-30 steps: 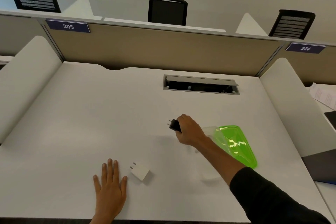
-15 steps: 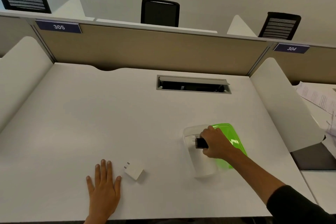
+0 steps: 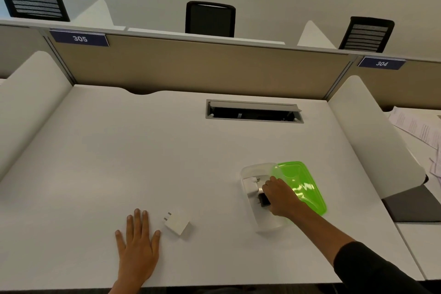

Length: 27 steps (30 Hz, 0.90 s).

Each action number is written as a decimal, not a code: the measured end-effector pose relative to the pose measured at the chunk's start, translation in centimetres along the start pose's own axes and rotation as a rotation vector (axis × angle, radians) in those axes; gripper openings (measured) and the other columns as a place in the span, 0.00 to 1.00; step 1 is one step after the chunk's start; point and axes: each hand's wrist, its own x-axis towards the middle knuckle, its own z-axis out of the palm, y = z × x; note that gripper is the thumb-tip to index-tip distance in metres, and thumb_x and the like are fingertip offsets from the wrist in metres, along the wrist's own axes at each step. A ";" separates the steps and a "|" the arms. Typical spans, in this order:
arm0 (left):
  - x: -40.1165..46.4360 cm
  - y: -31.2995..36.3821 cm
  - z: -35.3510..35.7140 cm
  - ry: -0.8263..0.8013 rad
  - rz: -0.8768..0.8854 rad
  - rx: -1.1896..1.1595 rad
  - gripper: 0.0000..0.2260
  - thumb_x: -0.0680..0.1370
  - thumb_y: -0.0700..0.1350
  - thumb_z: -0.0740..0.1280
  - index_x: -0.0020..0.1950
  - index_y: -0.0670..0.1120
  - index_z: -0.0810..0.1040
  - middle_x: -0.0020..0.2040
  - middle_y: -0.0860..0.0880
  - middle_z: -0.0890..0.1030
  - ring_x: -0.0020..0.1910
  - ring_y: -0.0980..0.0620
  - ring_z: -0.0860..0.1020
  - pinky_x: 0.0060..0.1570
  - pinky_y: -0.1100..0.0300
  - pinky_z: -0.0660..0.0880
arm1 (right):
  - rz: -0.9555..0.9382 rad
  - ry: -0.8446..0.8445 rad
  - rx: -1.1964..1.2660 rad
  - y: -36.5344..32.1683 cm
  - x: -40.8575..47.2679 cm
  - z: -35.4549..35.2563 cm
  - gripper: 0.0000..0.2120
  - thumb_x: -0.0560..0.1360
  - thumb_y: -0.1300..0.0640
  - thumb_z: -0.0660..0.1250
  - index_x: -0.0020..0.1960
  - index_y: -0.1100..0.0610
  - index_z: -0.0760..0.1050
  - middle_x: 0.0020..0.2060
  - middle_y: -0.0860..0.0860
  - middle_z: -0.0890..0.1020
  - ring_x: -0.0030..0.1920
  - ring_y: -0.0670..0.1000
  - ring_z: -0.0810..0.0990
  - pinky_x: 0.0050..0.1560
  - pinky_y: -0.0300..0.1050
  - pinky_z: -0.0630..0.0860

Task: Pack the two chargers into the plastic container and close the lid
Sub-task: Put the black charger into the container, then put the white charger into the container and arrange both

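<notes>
Chargers first: black charger (image 3: 264,200) sits pinched in the right hand (image 3: 281,198), down inside the clear plastic container (image 3: 268,223), prongs pointing away from the palm toward the container's left wall; can't tell if it's resting on the bottom yet. Right grip is closed on it, thumb and fingertips around the body. White charger (image 3: 177,225) lies loose on the worktop (image 3: 119,162), well left of the container and just right of the left hand (image 3: 138,246), not touching it. Left hand is flat, palm down, fingers spread, holding nothing. Something white with prongs (image 3: 253,182) already shows inside the container at its far end, just beyond the black charger; looks like another plug or adapter, hard to say more through the clear wall. Green lid (image 3: 303,186) is off, lying to the right of the container with its left edge overlapping or leaning on the container rim, partly behind the right hand. Progress call: roughly a third in, first charger being placed but not released, container open. Left to do: let go of the black one, fetch the white one from the left of the container and drop it in, then seat the green lid on top and press it shut.
</notes>
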 end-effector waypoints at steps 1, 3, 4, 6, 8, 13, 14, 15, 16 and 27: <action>0.0 0.0 0.0 0.001 0.000 -0.002 0.36 0.82 0.65 0.41 0.86 0.47 0.44 0.88 0.47 0.45 0.87 0.45 0.46 0.82 0.33 0.47 | 0.001 -0.007 -0.007 0.0 0.0 -0.2 0.17 0.59 0.60 0.79 0.46 0.58 0.80 0.45 0.55 0.83 0.51 0.59 0.80 0.51 0.51 0.77; 0.0 0.0 0.0 0.007 0.002 -0.005 0.36 0.82 0.65 0.40 0.86 0.47 0.44 0.88 0.47 0.44 0.87 0.45 0.46 0.82 0.33 0.47 | 0.004 0.002 -0.035 0.0 0.0 -0.4 0.18 0.58 0.60 0.79 0.46 0.58 0.80 0.44 0.55 0.83 0.50 0.59 0.80 0.50 0.51 0.78; -0.1 0.0 0.0 0.009 0.003 -0.007 0.36 0.82 0.65 0.40 0.86 0.47 0.44 0.88 0.48 0.44 0.87 0.46 0.46 0.82 0.33 0.47 | 0.012 0.000 -0.037 -0.1 -0.1 -0.6 0.19 0.55 0.59 0.81 0.43 0.58 0.80 0.41 0.55 0.82 0.47 0.58 0.81 0.47 0.50 0.79; -0.1 0.0 0.0 0.006 0.001 -0.015 0.36 0.82 0.65 0.40 0.86 0.47 0.44 0.87 0.48 0.43 0.87 0.46 0.45 0.83 0.34 0.46 | 0.013 0.024 -0.065 -0.4 -0.2 -1.0 0.20 0.52 0.59 0.82 0.41 0.58 0.80 0.39 0.55 0.82 0.45 0.58 0.82 0.43 0.50 0.79; -0.1 0.0 0.0 0.011 0.001 -0.019 0.36 0.82 0.65 0.40 0.86 0.47 0.44 0.88 0.49 0.43 0.87 0.47 0.45 0.83 0.34 0.46 | 0.004 -0.018 -0.090 -0.7 -0.1 -2.0 0.19 0.63 0.61 0.78 0.52 0.60 0.80 0.50 0.57 0.81 0.55 0.60 0.79 0.53 0.52 0.76; -0.2 -0.1 0.2 0.009 0.001 -0.010 0.36 0.82 0.64 0.41 0.86 0.47 0.44 0.88 0.48 0.44 0.87 0.45 0.46 0.82 0.33 0.46 | 0.068 0.253 0.059 -1.8 0.7 -4.9 0.19 0.52 0.62 0.78 0.42 0.59 0.79 0.39 0.56 0.80 0.42 0.60 0.80 0.39 0.53 0.77; -0.1 0.0 0.2 0.007 0.001 -0.005 0.36 0.82 0.64 0.41 0.86 0.47 0.44 0.88 0.47 0.44 0.87 0.45 0.46 0.82 0.33 0.46 | 0.037 0.349 0.137 -2.5 1.0 -5.4 0.15 0.55 0.63 0.74 0.42 0.59 0.77 0.39 0.56 0.79 0.41 0.61 0.79 0.39 0.54 0.76; -0.1 0.0 0.1 0.005 0.000 0.001 0.36 0.82 0.64 0.41 0.86 0.47 0.44 0.88 0.47 0.44 0.87 0.45 0.46 0.82 0.33 0.46 | 0.006 0.433 0.218 -3.6 1.4 -6.0 0.12 0.59 0.64 0.70 0.43 0.60 0.77 0.40 0.56 0.79 0.42 0.61 0.78 0.40 0.55 0.77; -0.1 0.1 0.1 0.003 0.000 0.007 0.36 0.82 0.64 0.41 0.86 0.47 0.44 0.88 0.47 0.44 0.87 0.45 0.46 0.82 0.33 0.47 | -0.022 0.504 0.295 -4.9 1.8 -6.5 0.10 0.63 0.63 0.68 0.44 0.59 0.76 0.41 0.56 0.78 0.43 0.60 0.77 0.41 0.56 0.77; -0.1 0.0 0.0 -0.017 -0.004 0.023 0.35 0.83 0.64 0.41 0.86 0.48 0.40 0.87 0.47 0.39 0.86 0.46 0.40 0.83 0.34 0.44 | -0.181 0.023 0.456 -22.4 3.5 -6.0 0.36 0.72 0.33 0.71 0.66 0.60 0.71 0.61 0.57 0.77 0.61 0.59 0.75 0.62 0.55 0.76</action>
